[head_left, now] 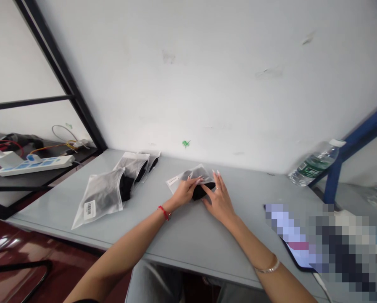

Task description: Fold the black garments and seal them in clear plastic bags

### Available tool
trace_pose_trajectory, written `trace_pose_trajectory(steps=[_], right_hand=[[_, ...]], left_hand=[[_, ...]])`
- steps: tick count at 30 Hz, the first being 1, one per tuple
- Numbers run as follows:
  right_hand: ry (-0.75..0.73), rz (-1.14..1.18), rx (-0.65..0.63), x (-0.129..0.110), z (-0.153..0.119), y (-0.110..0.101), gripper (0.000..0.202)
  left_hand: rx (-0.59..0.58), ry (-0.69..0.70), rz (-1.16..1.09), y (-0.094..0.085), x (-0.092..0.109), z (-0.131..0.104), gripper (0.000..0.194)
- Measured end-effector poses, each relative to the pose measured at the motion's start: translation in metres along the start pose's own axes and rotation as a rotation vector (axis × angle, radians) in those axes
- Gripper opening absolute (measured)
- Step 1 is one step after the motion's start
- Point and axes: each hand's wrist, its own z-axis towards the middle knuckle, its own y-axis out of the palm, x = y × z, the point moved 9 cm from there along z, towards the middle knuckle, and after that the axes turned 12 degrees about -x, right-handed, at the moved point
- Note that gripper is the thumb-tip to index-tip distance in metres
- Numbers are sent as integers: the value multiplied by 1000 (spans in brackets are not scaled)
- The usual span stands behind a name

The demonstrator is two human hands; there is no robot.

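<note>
A frosted plastic bag [198,171] with a white label lies on the table in front of me, a folded black item [199,192], seemingly cloth, at its opening. My left hand [182,192] closes its fingertips on the bag's rim. On the other side, my right hand [220,202] grips the black item between thumb and forefinger, the other fingers stretched along the bag. My hands partly cover the black item. To the left, a bigger-looking frosted bag [104,198] with a barcode label shows black material at its opening. Behind it are two similar bags [133,162].
The grey table [172,235] meets a white wall. A water bottle [317,164] leans at the back right by a blue frame [335,176]. A lit phone [289,240], partly pixelated, lies at the right. On the left, a rack shelf holds a power strip [37,166] and cables.
</note>
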Motion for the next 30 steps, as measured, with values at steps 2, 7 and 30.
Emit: trace_pose_trajectory(steps=[2, 7, 30], right_hand=[[2, -16, 24, -1, 0, -1, 58], [-25, -40, 65, -1, 6, 0, 52], [-179, -23, 159, -8, 0, -8, 39]], left_hand=[[14, 31, -48, 0, 1, 0, 43], [37, 58, -81, -1, 2, 1, 44], [-254, -245, 449, 6, -53, 7, 51]])
